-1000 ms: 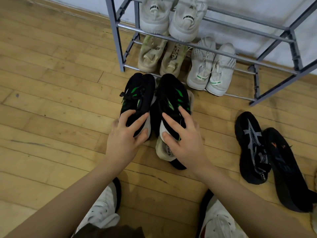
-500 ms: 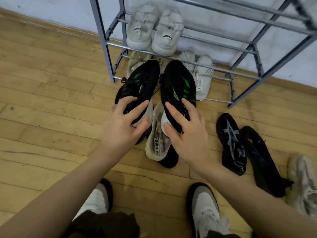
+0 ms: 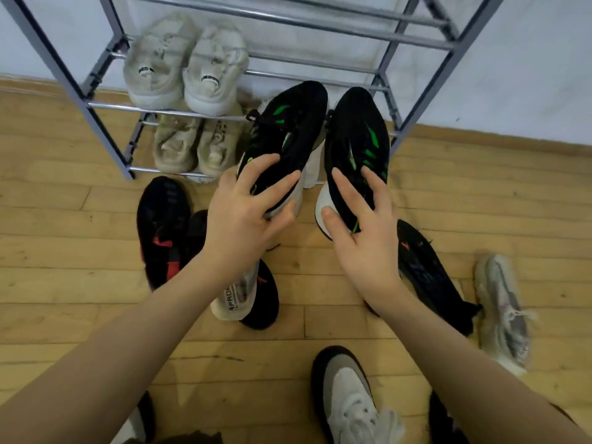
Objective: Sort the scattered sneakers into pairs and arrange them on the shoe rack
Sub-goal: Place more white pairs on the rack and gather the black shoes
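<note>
Head view. One black sneaker with green accents is gripped in each hand, heel end toward the person. The left hand [image 3: 246, 206] is clamped on the left black-and-green sneaker [image 3: 285, 139], fingers curled over its collar and thumb under the white sole. The right hand [image 3: 358, 225] is clamped likewise on the right black-and-green sneaker [image 3: 355, 139]. Both sneakers are held side by side, toes pointing at the shoe rack [image 3: 105, 100] just beyond the fingertips.

On the rack, a white pair [image 3: 185, 68] is seated on the middle tier and a beige pair [image 3: 195, 145] on the lowest tier, both beyond and to the outside of the left hand. Further shoes lie behind the held sneakers but are mostly hidden.

On the floor [image 3: 64, 257], a black sneaker with red marks [image 3: 163, 225] lies just outside the left wrist, a white-soled sneaker [image 3: 240, 293] lies partly under the left forearm, and a black sneaker [image 3: 426, 270] with a grey one [image 3: 503, 309] lies outside the right wrist.

Step in hand (a judgement): the matched pair is being carried to the rack. The next move calls for a free stretch of rail to the right of the white pair, with both soles lowered level onto the bars.
</note>
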Available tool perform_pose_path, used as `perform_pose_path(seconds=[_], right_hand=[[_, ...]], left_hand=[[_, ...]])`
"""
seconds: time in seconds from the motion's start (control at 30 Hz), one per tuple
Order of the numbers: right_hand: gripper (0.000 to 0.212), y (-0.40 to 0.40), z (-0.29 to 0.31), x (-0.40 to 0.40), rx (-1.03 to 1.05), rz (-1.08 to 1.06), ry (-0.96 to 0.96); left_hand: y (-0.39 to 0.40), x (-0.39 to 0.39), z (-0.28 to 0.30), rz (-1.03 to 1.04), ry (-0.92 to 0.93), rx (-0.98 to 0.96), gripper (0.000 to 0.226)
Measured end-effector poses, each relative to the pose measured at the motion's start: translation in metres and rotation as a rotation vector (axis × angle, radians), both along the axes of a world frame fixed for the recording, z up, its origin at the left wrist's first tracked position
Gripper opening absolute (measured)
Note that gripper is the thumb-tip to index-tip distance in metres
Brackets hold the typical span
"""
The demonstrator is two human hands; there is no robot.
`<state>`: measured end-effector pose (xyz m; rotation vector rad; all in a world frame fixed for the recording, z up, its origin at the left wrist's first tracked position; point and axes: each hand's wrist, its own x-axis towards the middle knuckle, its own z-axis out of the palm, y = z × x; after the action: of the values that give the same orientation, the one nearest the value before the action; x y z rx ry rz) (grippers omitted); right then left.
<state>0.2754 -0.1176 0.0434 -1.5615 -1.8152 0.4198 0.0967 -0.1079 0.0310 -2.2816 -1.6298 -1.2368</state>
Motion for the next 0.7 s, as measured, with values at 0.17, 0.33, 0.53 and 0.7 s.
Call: perform_pose_path(seconds=[0.17,0.33,0.53,0.7], right_hand=[[0.046,0.044,-0.001,0.008,0.044,0.013,0.059],[0.046,0.096,0.003,0.006,0.09,0.043,0.042],[0.045,0.175,0.006,-0.002,0.042,0.11,0.033],[0.047,0.222,0.004,-0.016,0.035,0.149,-0.083]], left_hand=[[0.042,0.009,0.003,0.002,0.017,0.004,0.033],[0.088,0.008,0.008,0.032,0.032,0.012,0.031],[0.156,-0.001,0.015,0.078,0.017,-0.049,0.034],[0.2,-0.003,0.011,0.192,0.083,-0.124,0.036]])
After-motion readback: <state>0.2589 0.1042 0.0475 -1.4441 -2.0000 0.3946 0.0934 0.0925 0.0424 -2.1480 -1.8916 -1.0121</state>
